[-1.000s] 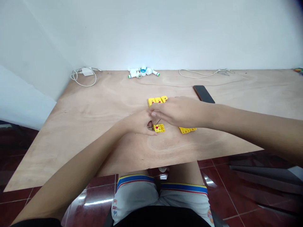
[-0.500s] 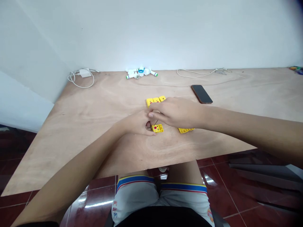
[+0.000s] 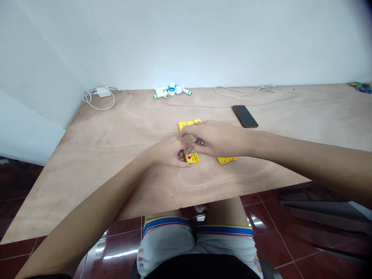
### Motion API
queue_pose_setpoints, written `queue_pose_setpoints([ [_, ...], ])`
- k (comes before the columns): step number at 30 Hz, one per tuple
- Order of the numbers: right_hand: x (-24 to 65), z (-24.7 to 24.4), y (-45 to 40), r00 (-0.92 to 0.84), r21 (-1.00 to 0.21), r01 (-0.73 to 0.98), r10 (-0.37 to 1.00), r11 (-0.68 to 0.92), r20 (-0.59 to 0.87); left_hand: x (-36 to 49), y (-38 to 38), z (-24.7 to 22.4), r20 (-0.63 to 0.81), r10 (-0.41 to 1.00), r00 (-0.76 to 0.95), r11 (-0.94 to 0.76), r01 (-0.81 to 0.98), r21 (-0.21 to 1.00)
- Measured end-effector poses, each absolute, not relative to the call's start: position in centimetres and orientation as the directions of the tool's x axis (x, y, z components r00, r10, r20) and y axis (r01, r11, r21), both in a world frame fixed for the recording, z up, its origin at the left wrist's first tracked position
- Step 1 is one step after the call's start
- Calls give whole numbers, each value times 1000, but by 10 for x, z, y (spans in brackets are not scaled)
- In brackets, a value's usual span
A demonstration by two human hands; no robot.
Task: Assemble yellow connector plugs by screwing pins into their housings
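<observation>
Right here at the middle of the plywood worktop (image 3: 87,162), both hands are working tight together! The left hand (image 3: 167,153) is curled in, its fingertips at the end of a yellow block (image 3: 193,158) with a red dot, though we can't tell how firmly it has hold. A thin wire (image 3: 190,151) rises from that block toward the right hand (image 3: 217,137), whose fingers close on a small shiny bit (image 3: 200,142), pinched with almost no gap. Just behind sits a row of yellow blocks (image 3: 188,124), with another yellow strip (image 3: 226,159) off to the right. The danger now: one slip of that pinch could drop the tiny bit among the blocks, a hard tug could bend the wire, and a drifting wrist could knock the row. Further back, near the far edge, a phone (image 3: 245,116) lies well clear of the action.
</observation>
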State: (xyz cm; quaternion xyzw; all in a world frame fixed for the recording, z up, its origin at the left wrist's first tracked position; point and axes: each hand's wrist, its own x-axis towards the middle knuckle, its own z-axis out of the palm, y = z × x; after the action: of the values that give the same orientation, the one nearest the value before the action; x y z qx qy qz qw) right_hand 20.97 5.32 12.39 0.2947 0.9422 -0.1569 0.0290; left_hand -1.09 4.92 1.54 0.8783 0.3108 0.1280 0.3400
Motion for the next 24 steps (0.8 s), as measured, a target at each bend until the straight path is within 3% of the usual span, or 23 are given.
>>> queue_pose_setpoints([
  [6, 214, 128, 50, -755, -200, 655, 622, 728, -208, -12, 52, 14, -38, 631, 775, -552, 483, 680],
  [12, 218, 126, 51, -783, -278, 621, 598, 733, -171, -13, 51, 15, -33, 627, 778, -547, 471, 692],
  [18, 222, 125, 49, -740, -246, 673, 642, 697, -204, -13, 50, 16, -38, 629, 777, -546, 476, 690],
  [24, 227, 119, 51, -769, -259, 634, 628, 728, -119, -12, 49, 18, -8, 616, 788, -568, 451, 688],
])
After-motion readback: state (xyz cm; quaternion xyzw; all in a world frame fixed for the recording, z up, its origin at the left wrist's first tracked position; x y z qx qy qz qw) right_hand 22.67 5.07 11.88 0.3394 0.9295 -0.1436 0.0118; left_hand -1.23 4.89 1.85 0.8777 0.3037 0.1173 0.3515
